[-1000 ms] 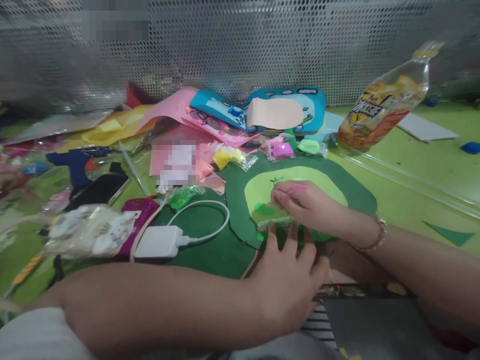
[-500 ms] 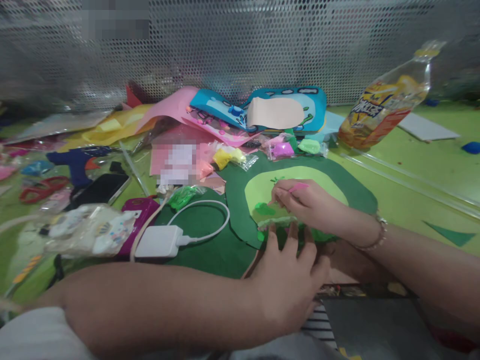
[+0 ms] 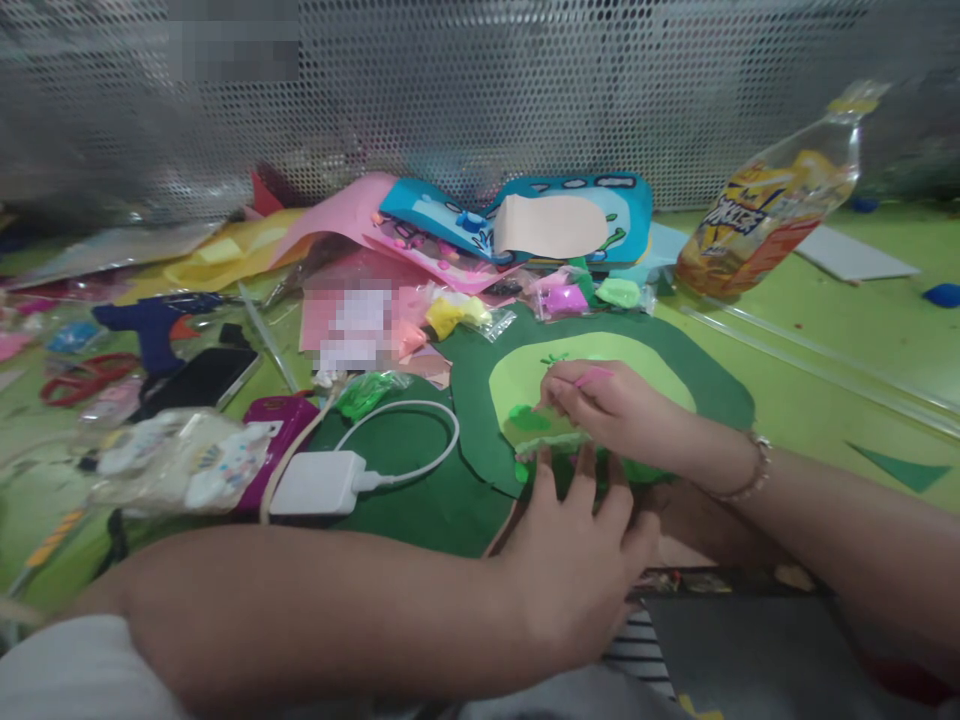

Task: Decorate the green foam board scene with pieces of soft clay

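Note:
A dark green paper cutout (image 3: 720, 370) with a light green oval (image 3: 517, 365) on it lies in front of me. Green clay (image 3: 529, 418) is spread over the oval's lower part. With fingers bent in a pinch, my right hand (image 3: 630, 405) grips a slim pink clay tool (image 3: 596, 377), its tip down at the clay by the left side of the oval. My left hand (image 3: 574, 550) lies with fingers spread on the cutout's near edge, fingertips touching the lower clay strip. Part of the clay is hidden under both hands.
A white charger (image 3: 319, 483) with a looped cable, a phone (image 3: 199, 380), red scissors (image 3: 88, 378) and a blue glue gun (image 3: 154, 325) are at left. Bags of coloured clay (image 3: 562, 298) lie behind the cutout. A plastic bottle (image 3: 765, 215) leans at back right, against a perforated metal panel (image 3: 480, 90).
My right hand has shifted very slightly left with the pink clay tool. My left hand stays in place on the cutout.

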